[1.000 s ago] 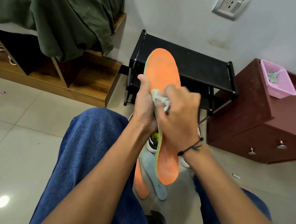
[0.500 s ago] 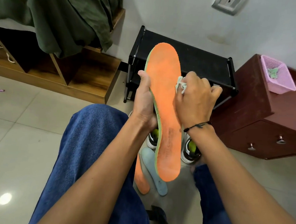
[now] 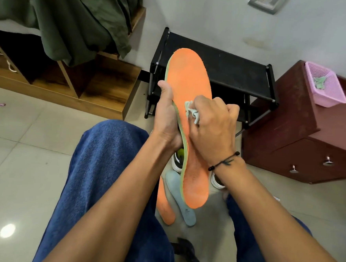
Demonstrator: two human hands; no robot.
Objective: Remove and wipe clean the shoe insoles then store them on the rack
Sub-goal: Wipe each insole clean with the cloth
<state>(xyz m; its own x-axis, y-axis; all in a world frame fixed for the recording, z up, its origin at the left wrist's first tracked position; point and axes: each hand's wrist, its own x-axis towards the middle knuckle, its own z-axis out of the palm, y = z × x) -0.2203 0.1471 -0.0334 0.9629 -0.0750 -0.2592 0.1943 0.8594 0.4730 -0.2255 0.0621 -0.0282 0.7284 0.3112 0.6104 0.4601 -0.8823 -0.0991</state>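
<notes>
Black rack (image 3: 223,73) stands against wall, behind hands.
Orange insole (image 3: 189,87) with green edge held upright in front of rack, toe end up, surface fuzzy, darker specks near heel.
Left hand (image 3: 166,120) grips insole's left edge, thumb up.
Right hand (image 3: 213,125) pinches pale green cloth (image 3: 191,113), pressed on insole's middle.
Second orange insole (image 3: 165,208) and blue insole (image 3: 183,201) lie on floor below.

Insole held up in front of rack, above floor clutter

Insole (image 3: 189,87) gripped at its left edge by left hand (image 3: 167,118), right hand (image 3: 213,129) pressing cloth (image 3: 191,113) on its face; rack (image 3: 223,73) behind, cabinet (image 3: 303,127) right of rack, basket (image 3: 326,88) on cabinet, two more insoles (image 3: 183,201) on floor below.
</notes>
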